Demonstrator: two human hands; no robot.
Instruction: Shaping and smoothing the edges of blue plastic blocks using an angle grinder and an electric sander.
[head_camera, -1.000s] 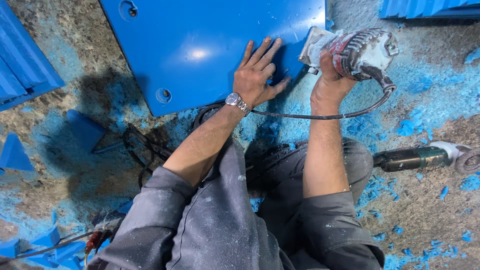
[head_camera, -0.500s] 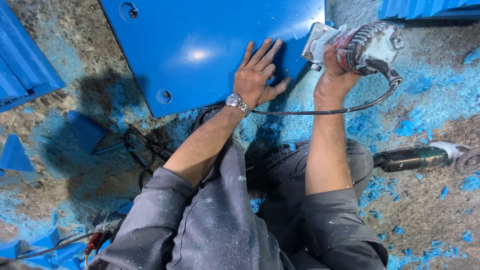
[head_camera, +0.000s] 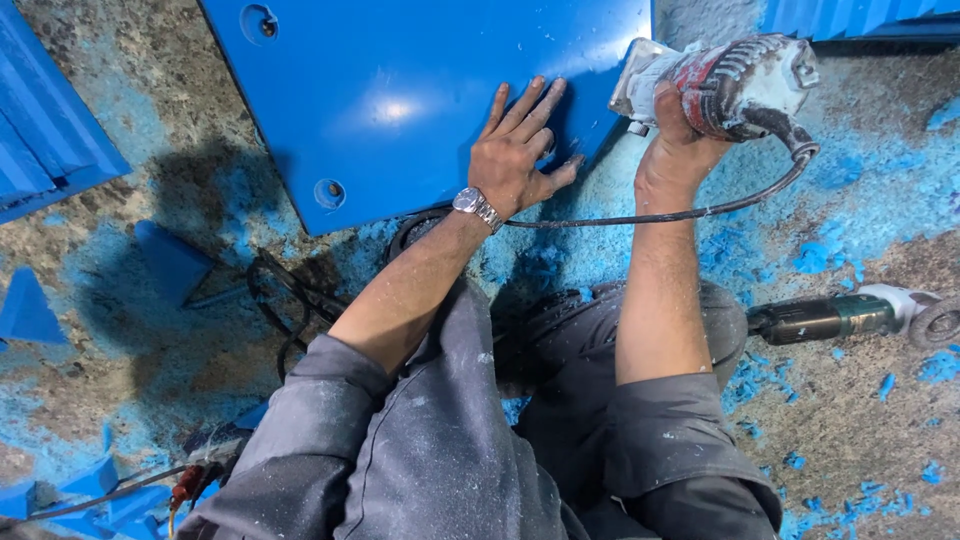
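On the glossy blue metal panel (head_camera: 400, 100), left hand (head_camera: 515, 150) lies flat, fingers spread; right hand (head_camera: 675, 150) clamps a dusty red-grey power tool (head_camera: 725, 85) at its right edge.

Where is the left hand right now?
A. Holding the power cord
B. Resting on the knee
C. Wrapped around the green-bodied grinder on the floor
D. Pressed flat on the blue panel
D: the left hand lies open, fingers spread, flat on the glossy blue panel, while the right hand has its grip around the red and grey power tool at the panel's edge; the green-bodied grinder lies untouched on the floor.
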